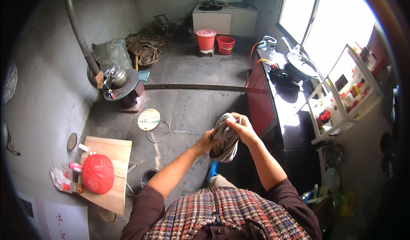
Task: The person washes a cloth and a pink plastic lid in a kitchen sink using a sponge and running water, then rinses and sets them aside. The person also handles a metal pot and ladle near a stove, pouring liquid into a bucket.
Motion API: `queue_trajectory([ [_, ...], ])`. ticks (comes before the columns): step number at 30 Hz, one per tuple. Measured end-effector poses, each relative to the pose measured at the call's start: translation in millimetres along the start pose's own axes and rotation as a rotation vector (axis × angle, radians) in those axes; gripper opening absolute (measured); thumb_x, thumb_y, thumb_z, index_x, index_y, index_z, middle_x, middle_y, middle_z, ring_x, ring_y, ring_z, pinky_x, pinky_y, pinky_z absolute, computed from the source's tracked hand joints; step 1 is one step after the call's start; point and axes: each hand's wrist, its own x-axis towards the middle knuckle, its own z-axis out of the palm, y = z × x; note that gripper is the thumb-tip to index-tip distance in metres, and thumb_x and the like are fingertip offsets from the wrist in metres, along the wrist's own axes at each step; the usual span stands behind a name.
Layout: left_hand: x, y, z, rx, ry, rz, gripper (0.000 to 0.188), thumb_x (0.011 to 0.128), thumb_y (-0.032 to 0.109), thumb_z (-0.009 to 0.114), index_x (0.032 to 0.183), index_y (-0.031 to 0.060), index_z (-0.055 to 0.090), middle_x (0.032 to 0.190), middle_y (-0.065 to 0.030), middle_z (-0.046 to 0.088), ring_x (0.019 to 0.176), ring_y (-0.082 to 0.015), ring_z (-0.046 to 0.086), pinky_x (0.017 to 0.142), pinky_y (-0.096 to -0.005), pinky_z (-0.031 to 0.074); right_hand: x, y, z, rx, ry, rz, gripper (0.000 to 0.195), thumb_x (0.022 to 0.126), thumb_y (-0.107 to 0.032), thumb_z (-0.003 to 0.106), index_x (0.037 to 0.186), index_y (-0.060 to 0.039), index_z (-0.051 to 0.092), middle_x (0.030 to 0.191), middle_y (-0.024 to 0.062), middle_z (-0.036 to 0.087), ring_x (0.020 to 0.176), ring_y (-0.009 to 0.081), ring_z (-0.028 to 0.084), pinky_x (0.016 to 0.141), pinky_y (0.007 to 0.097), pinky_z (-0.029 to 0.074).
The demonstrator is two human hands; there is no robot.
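Observation:
A bunched grey cloth is held up in front of my body, above the tiled floor. My left hand grips its left side. Over its upper right part, the fingers of my right hand are closed. A loose fold of the cloth hangs below both hands. Parts of the cloth are covered by my fingers.
A black counter runs along my right, with a wok by the window. To the left stand a wooden table with a red cover, a round stool and a stove bearing a kettle. A floor step crosses ahead.

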Motion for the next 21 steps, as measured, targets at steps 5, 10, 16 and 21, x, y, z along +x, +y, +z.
queue_trajectory([
  [5,119,6,-127,-0.230,0.416,-0.013,0.029,0.088,0.002,0.057,0.117,0.0021,0.059,0.107,-0.0071,0.066,0.096,-0.0174,0.064,0.086,-0.0320,0.052,157,106,-92,-0.326,0.213,0.230,0.052,0.091,-0.042,0.063,0.120,-0.0003,0.054,0.110,0.0118,0.061,0.104,0.0188,0.056,0.089,0.0310,0.045],
  [10,185,41,-289,-0.028,0.757,0.094,0.025,0.089,0.008,0.058,0.113,0.0029,0.059,0.103,-0.0059,0.066,0.092,-0.0154,0.063,0.082,-0.0292,0.051,273,164,-92,-0.271,0.009,0.469,0.058,0.090,-0.041,0.064,0.128,0.0011,0.050,0.123,0.0184,0.057,0.115,0.0258,0.055,0.097,0.0356,0.044],
  [16,293,73,-427,-0.284,0.799,-0.014,0.029,0.094,0.023,0.050,0.113,0.0030,0.057,0.097,-0.0080,0.065,0.087,-0.0196,0.064,0.078,-0.0313,0.052,458,192,-107,-0.384,-0.438,0.334,0.046,0.092,-0.040,0.060,0.112,0.0014,0.063,0.110,0.0158,0.067,0.104,0.0253,0.062,0.092,0.0359,0.048],
  [21,444,59,-561,-0.326,0.380,-0.088,0.035,0.096,0.041,0.043,0.105,0.0125,0.062,0.081,0.0010,0.064,0.065,-0.0085,0.058,0.055,-0.0233,0.044,639,227,-144,-0.520,-0.478,0.261,0.047,0.089,-0.040,0.063,0.113,0.0005,0.062,0.104,0.0169,0.069,0.097,0.0285,0.065,0.086,0.0377,0.051],
])
